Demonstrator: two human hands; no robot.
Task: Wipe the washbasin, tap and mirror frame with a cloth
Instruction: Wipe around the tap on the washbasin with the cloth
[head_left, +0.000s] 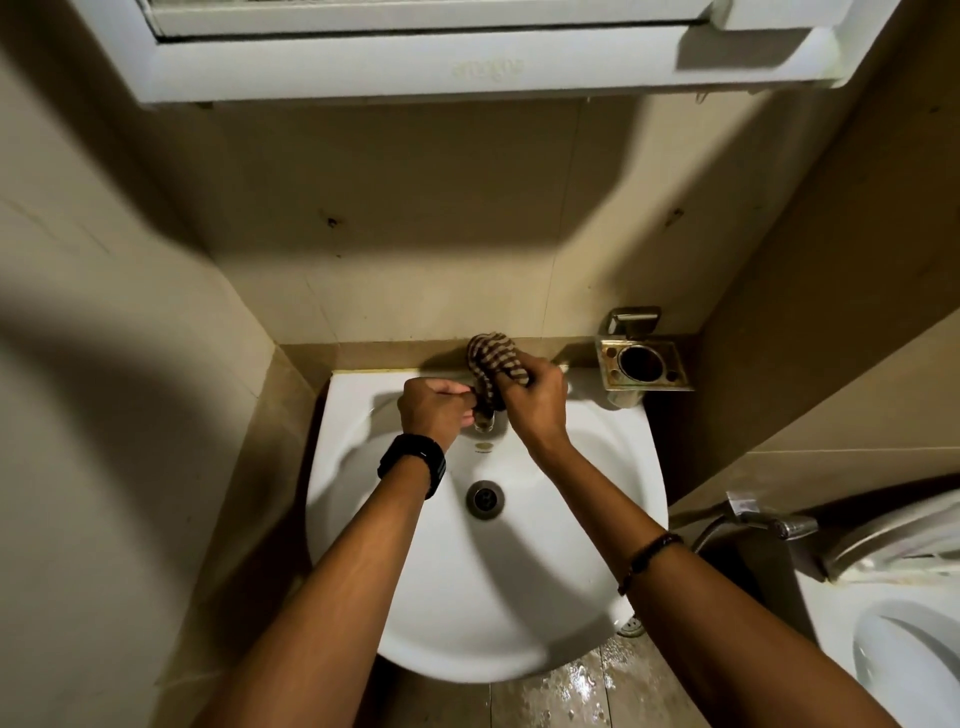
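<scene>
Cloth (491, 358) is draped over the tap (484, 426) at the back of the basin (571, 493); only the spout tip shows. Right hand (535, 402) grips the cloth from the right. Left hand (434, 410), fingers curled, pinches the cloth's lower end. Mirror frame (415, 67) is on the wall above. Metal holder (644, 364) is right of the tap.

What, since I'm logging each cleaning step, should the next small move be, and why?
Probably slide the striped cloth down over the bare tip of the tap. The right hand grips the cloth draped over the tap, the left hand pinches its lower end, and only the tip shows uncovered.
</scene>
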